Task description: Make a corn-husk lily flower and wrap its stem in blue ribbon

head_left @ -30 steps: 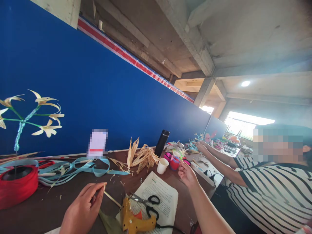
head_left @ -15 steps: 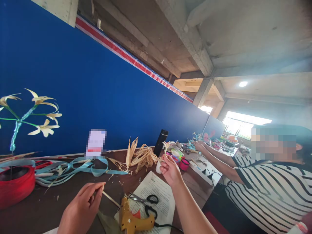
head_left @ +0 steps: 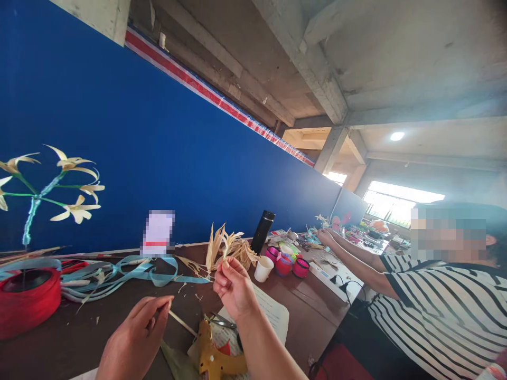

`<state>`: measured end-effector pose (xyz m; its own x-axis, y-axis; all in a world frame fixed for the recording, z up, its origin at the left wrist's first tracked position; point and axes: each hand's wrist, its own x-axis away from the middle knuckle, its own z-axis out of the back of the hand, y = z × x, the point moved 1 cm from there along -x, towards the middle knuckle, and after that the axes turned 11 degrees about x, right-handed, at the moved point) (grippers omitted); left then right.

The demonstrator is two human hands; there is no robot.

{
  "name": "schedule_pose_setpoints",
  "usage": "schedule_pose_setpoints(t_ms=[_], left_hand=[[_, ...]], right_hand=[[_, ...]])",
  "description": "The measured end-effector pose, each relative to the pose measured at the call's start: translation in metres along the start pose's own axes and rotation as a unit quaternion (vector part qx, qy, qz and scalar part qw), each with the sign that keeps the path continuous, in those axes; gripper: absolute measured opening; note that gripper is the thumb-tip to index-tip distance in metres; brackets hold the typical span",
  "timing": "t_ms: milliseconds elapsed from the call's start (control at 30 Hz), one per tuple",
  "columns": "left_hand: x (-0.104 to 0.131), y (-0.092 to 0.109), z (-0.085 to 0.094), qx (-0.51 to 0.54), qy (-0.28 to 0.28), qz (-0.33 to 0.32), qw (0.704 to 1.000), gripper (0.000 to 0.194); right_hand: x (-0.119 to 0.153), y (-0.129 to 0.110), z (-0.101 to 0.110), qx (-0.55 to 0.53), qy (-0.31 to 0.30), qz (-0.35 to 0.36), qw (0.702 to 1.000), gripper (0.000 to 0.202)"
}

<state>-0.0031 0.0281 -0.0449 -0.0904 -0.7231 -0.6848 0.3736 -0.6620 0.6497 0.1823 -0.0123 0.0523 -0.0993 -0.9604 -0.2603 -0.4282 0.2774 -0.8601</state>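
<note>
My right hand (head_left: 236,290) pinches the base of a small pale husk flower (head_left: 231,244), petals pointing up, in front of a bundle of dried corn husks (head_left: 214,250). My left hand (head_left: 137,335) is lower left, thumb and fingertips pressed together; anything between them is too small to make out. A thin stick (head_left: 182,323) runs from near those fingertips toward a yellow glue gun (head_left: 216,361); whether I hold it, I cannot tell. Scissors (head_left: 219,321) lie on a printed sheet (head_left: 277,316), partly hidden by my right forearm.
At the left, a branch of husk flowers (head_left: 28,216) stands in a red ribbon roll (head_left: 29,306) beside blue ribbon (head_left: 164,272). A white cup (head_left: 263,269), black flask (head_left: 262,232) and pink-rimmed roll (head_left: 301,268) stand rightward. A person in a striped top (head_left: 443,311) works farther right.
My right hand has moved left with the husk flower, closer to my left hand. It has uncovered the white cup, and its forearm now covers much of the scissors. My left hand stays nearly still.
</note>
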Motion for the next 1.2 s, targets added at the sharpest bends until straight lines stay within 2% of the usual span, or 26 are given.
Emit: schedule_pose_setpoints(t_ms=[267, 567, 1033, 1200], left_hand=[[0.001, 0.005, -0.001, 0.011, -0.002, 0.004, 1.000, 0.027], [0.002, -0.001, -0.001, 0.010, -0.024, 0.026, 0.999, 0.027], [0.000, 0.002, 0.000, 0.007, -0.026, 0.039, 0.999, 0.028], [0.000, 0.006, -0.001, 0.019, -0.009, 0.019, 1.000, 0.028]], right_hand=[[-0.002, 0.003, 0.002, -0.009, 0.009, 0.001, 1.000, 0.015], [-0.002, 0.003, 0.007, -0.012, 0.015, -0.004, 1.000, 0.017], [-0.003, 0.005, 0.010, -0.008, 0.021, -0.002, 1.000, 0.017], [-0.004, 0.008, 0.012, -0.006, 0.023, 0.003, 1.000, 0.016]])
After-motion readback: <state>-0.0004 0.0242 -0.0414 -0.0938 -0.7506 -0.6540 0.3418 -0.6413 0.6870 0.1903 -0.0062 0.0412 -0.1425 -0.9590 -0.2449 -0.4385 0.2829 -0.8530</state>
